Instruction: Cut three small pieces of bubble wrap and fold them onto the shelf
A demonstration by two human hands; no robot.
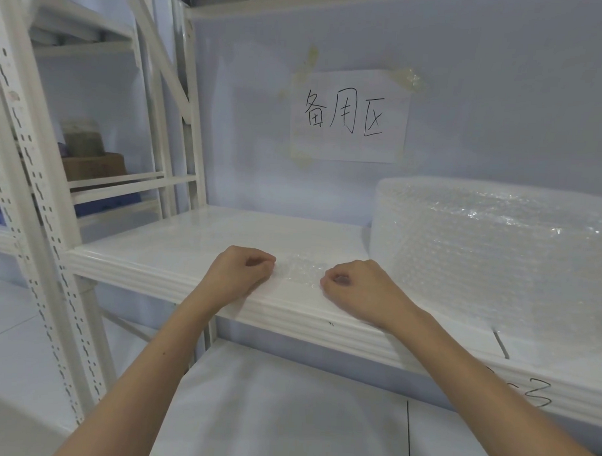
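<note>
While the big bubble wrap roll (489,255) is standing at the shelf's (176,244) right end, the left hand (238,271) and right hand (354,286), each grip pinched narrow, are holding a small bubble wrap piece (300,270) flat near the front edge, apparently mid-fold; pressing the crease likely comes next.

Taped paper sign and neighbouring rack clutter

A white paper sign (349,115) with three handwritten black characters is stuck to the pale blue back wall (502,98) with yellowed tape at its corners. On the adjoining rack to the left sit a brown cardboard box (93,166) under a blurred greyish bundle (82,136), with a blue crate (106,202) below them.
</note>
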